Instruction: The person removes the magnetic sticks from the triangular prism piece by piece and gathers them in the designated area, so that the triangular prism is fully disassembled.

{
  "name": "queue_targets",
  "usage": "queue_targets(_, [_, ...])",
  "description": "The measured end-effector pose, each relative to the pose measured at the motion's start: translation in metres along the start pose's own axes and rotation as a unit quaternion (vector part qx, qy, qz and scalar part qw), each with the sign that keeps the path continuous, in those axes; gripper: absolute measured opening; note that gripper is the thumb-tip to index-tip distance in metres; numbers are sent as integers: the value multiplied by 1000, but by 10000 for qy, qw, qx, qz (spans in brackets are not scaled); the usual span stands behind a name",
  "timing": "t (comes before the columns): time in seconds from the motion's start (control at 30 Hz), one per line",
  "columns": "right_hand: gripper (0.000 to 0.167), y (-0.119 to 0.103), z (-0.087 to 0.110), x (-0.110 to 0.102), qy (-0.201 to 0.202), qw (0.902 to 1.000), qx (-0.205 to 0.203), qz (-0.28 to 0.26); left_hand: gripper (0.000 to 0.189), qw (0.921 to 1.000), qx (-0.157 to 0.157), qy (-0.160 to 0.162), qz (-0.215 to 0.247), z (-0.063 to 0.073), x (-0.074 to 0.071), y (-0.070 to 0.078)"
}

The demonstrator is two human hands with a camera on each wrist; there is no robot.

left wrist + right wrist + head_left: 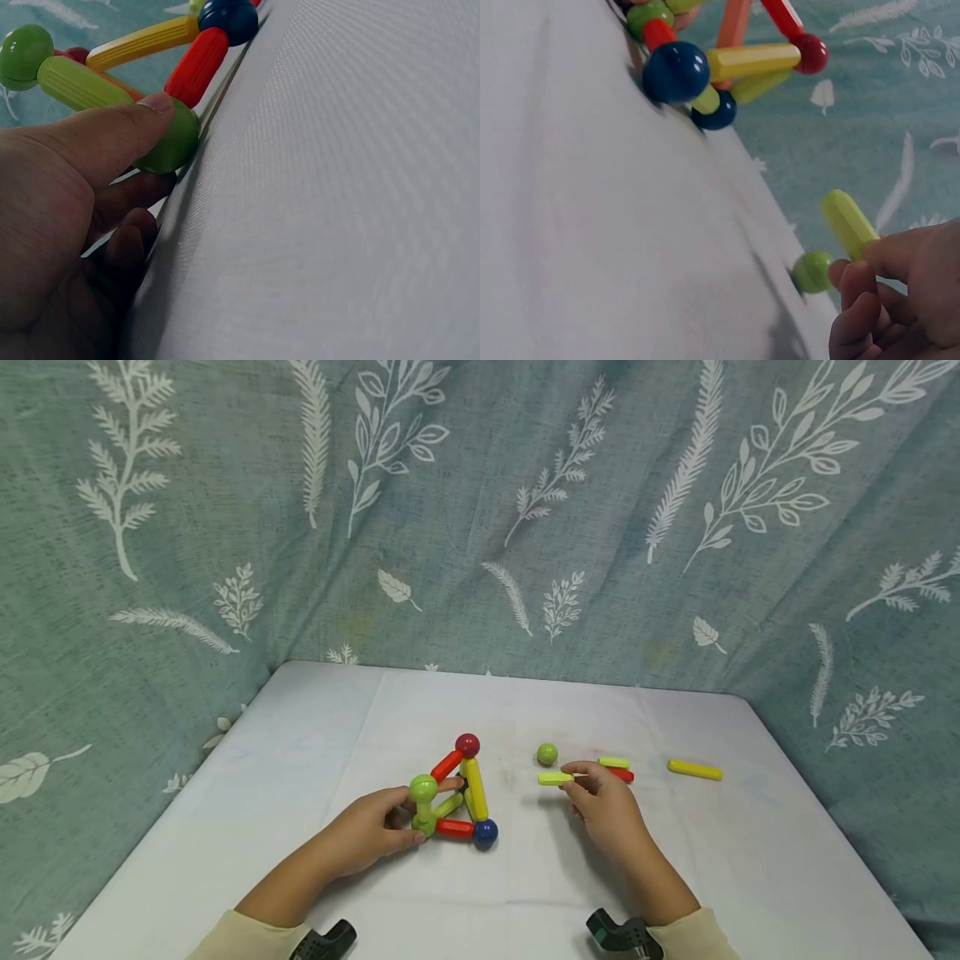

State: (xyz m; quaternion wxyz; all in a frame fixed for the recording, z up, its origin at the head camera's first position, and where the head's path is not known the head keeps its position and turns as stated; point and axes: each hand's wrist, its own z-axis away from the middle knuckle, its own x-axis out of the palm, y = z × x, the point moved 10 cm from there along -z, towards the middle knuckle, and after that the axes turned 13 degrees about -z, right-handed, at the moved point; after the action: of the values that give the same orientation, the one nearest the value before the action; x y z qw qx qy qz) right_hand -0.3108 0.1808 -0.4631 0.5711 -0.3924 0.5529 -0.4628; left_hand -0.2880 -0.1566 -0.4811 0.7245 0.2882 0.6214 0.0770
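Blue-green cloth printed with white leaf sprays (465, 460) hangs around a table with a woven white cover (525, 877). Over it we see a short, yellow-green, faceted rod (553, 779), pinched between the thumb and fingers of the right hand (606, 810); it juts leftward from the fingertips. To its left we find an angular frame of smooth, shiny rods and balls (450, 806) in red, yellow, green and dark blue (plastic, by the look of it). Close up, its rods show fine lengthwise ridges. The left hand (367, 832) grips the frame at its near left corner, thumb laid over a glossy green ball (176, 142).

Outward from these, we note a loose lime-green ball (547, 754) just beyond the pinched rod, a stubby lime rod (613, 762) and a red rod (621, 774) side by side behind the right hand, and a longer yellow rod (695, 769) farther right.

We cannot see the held end of the pinched rod, which the right fingertips cover. In the head view a far dark blue ball (716, 110) is mostly masked by the frame; the right wrist view shows it better. Cream sleeves (247, 935) are cut off at the bottom edge.
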Motion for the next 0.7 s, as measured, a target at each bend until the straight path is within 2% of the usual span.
queue_targets(0.17, [26,6,-2,-16,102,9998,85,129,33,10000,23,-11,10,0,0,0])
queue_targets(0.37, [29,13,-5,-33,228,9995,175,-107,34,10000,0,3,-34,0,-1,-1])
queue_targets(0.7, [27,35,-7,-58,372,9975,548,-264,34,10000,19,13,-16,0,0,-1])
